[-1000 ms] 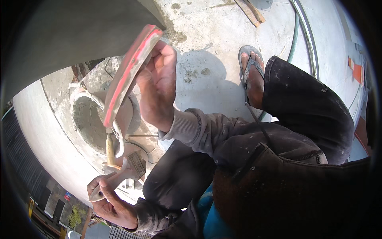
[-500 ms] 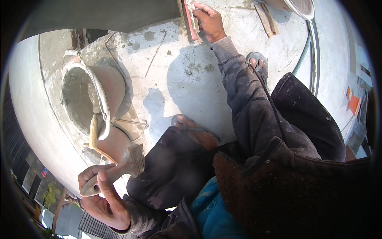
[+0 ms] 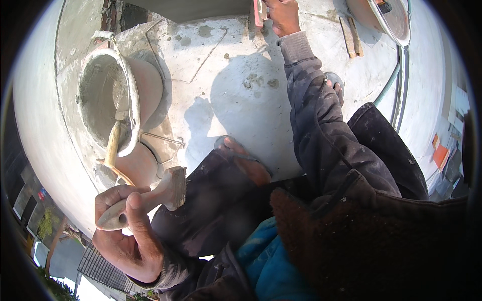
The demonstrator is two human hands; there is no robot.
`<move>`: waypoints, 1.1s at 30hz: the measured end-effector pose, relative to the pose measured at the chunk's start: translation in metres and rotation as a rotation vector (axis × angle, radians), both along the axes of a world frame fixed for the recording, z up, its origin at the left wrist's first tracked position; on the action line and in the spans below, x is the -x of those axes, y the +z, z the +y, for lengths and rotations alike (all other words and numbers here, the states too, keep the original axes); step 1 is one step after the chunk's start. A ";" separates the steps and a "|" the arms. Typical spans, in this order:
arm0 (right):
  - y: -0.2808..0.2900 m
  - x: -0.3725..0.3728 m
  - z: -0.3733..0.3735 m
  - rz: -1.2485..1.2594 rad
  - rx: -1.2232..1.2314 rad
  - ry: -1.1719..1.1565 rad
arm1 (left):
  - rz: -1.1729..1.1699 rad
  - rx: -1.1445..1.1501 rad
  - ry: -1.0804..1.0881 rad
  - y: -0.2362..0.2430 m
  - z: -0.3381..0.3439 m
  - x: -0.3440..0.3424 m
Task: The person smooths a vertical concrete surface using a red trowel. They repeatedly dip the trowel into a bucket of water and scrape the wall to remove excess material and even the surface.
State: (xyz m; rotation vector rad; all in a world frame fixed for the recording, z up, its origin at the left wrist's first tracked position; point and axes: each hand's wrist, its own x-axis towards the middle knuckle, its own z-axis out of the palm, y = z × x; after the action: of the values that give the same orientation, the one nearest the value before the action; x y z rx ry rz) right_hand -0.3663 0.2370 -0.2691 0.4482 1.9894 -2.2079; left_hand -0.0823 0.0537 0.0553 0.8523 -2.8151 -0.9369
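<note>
My left hand (image 3: 125, 251), at the lower left, grips a paintbrush (image 3: 153, 198) with dirty, mortar-coloured bristles, raised above my dark trousers. At the top, my right hand (image 3: 282, 17) is closed on a pink-and-grey edged tool (image 3: 259, 14), which is beside a smooth grey plastered surface (image 3: 201, 9); whether they touch I cannot tell. Left of centre stands a mortar-smeared bucket (image 3: 148, 85) with a wire handle. A wooden-handled tool (image 3: 114, 140) leans at its rim, above a second pale container (image 3: 135, 165).
Bent wire rods (image 3: 201, 65) lie on the stained concrete floor (image 3: 251, 120). At upper right are a tilted bucket (image 3: 365, 12), wooden strips (image 3: 351, 37) and a hose (image 3: 388, 83). Orange pieces (image 3: 440, 154) lie far right. My sandalled feet (image 3: 246, 161) are beneath me.
My right hand has carried the edged tool from over the left bucket up and away to the plastered surface. My left hand keeps the brush, shifting slightly left and up in the picture.
</note>
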 end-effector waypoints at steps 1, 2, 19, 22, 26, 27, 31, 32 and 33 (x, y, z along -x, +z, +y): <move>0.015 0.011 0.004 0.044 -0.139 0.076 | -0.012 0.011 0.001 0.004 0.003 0.002; 0.044 0.016 -0.005 0.192 0.007 0.059 | -0.017 0.012 0.003 0.004 0.003 0.002; -0.028 -0.021 0.014 -0.130 -0.088 0.118 | -0.026 -0.017 -0.041 -0.001 0.000 0.014; -0.067 -0.010 0.008 -0.059 0.092 0.092 | -0.039 -0.007 -0.029 0.003 0.000 0.016; -0.035 -0.004 -0.006 -0.272 0.049 -0.008 | 0.001 -0.020 0.002 -0.007 -0.003 0.009; -0.036 -0.003 -0.006 -0.272 0.000 -0.010 | -0.005 -0.024 0.008 -0.009 -0.003 0.008; -0.050 0.010 -0.025 -0.228 -0.126 -0.027 | -0.036 0.010 0.037 0.005 0.000 0.004; -0.036 0.016 -0.033 -0.238 -0.137 -0.031 | -0.044 0.019 0.034 0.006 0.000 0.002; -0.029 0.018 -0.040 -0.250 -0.145 -0.035 | -0.030 0.018 0.047 0.007 0.000 -0.001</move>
State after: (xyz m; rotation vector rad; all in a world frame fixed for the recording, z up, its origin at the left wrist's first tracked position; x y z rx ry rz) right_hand -0.3843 0.1974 -0.2979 0.7420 2.0250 -1.9223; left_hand -0.0810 0.0539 0.0620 0.9340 -2.8103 -0.8987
